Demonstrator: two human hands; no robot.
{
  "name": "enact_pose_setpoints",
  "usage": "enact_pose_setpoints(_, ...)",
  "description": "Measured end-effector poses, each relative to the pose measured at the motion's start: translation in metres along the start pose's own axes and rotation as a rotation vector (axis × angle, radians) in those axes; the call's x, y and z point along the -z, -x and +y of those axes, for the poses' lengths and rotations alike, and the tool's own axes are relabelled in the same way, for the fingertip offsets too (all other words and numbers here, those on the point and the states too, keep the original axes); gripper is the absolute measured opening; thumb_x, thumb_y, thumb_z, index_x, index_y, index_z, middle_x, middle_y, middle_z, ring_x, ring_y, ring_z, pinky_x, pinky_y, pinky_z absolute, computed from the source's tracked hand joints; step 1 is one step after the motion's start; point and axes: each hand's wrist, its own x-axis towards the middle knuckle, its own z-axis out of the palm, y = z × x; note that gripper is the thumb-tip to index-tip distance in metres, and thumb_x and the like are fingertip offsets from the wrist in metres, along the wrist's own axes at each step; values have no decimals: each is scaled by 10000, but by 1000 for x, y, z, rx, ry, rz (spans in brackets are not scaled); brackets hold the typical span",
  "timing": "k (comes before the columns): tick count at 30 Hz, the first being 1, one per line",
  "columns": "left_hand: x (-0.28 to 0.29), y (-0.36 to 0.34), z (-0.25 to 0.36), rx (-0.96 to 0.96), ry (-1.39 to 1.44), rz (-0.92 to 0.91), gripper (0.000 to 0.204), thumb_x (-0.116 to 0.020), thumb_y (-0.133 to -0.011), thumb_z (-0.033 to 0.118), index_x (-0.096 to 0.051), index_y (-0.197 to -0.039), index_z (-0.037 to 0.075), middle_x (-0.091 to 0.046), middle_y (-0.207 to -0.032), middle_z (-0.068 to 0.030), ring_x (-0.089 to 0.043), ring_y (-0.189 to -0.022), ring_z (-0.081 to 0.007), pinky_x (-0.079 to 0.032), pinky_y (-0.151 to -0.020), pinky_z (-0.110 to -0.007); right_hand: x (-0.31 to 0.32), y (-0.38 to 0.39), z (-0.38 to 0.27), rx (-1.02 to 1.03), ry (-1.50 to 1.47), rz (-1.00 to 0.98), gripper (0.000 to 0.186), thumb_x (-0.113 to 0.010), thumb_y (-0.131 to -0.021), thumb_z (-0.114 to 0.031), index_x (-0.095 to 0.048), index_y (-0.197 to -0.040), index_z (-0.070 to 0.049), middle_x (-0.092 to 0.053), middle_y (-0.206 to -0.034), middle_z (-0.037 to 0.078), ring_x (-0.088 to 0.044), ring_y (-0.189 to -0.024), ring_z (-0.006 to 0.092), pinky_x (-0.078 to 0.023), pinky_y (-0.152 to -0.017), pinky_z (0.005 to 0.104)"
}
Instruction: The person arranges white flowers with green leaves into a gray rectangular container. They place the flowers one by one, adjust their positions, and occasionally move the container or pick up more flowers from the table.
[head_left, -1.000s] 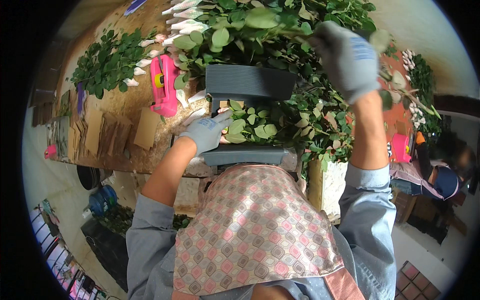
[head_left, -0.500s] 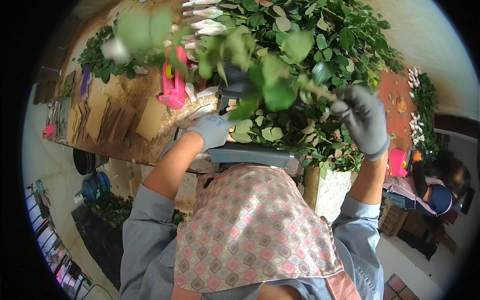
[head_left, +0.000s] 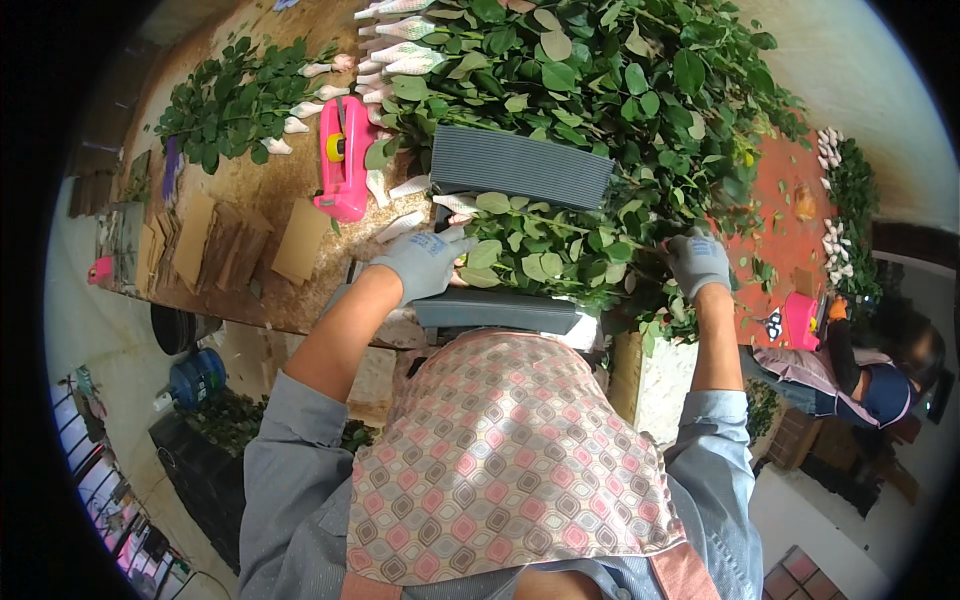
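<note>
My left hand (head_left: 428,266), in a grey glove, curls at the bud end of a small bunch of roses (head_left: 545,255); its fingertips are partly hidden among the buds. The bunch lies crosswise between two dark grey ribbed panels, the far one (head_left: 522,166) and the near one (head_left: 497,313). At the stem end, my right hand (head_left: 697,262), gloved too, is closed around a rose stem amid the leaves. A white-netted bud (head_left: 456,204) shows just beyond my left fingers.
Beyond the panels lies a large heap of leafy roses (head_left: 600,75). A pink tape dispenser (head_left: 345,165) stands to the left, near cardboard pieces (head_left: 300,240) and a smaller rose pile (head_left: 225,105). Another person (head_left: 860,385) works at the far right beside a second pink dispenser (head_left: 801,320).
My right hand has come down and slightly left, bringing the raised, blurred rose to the bunch between the panels. My left hand has stayed nearly in place.
</note>
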Motion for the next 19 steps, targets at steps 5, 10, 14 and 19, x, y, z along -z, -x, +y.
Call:
enact_pose_setpoints(5,-3,0,-2,9,3,12,628,-495,-931,48,-455,-1549,145,-469,-1570,-109,-614,-1241,-372,-497,-1025,-463,18,5,-52,14,110,162,208,-615,-932,-199,-700,-1114,-148,-663,-1108,128,-647,-1056,336,-539,-854,459)
enact_pose_setpoints(10,6,4,4,15,-21,3,567,-502,-932,67,-505,-1496,119,-503,-1524,-115,-618,-1234,-357,-499,-1012,-467,70,12,-176,553,-401,287,203,-602,-940,-182,-656,-1127,-122,-677,-1058,114,-687,-967,327,-563,-807,452)
enact_pose_setpoints(14,12,2,7,-12,-83,-18,509,-524,-936,105,-549,-1445,109,-522,-1496,-110,-619,-1236,-341,-496,-1018,-463,38,-36,-244,540,-156,170,261,-565,-983,-211,-598,-1197,-65,-683,-1085,156,-724,-909,359,-573,-714,474)
enact_pose_setpoints(19,-8,5,-5,-41,-21,113,501,-554,-935,130,-563,-1435,113,-518,-1505,-103,-605,-1264,-332,-488,-1046,-447,6,-67,-262,614,-19,138,293,-539,-993,-216,-588,-1241,-69,-700,-1157,167,-736,-930,414,-575,-707,533)
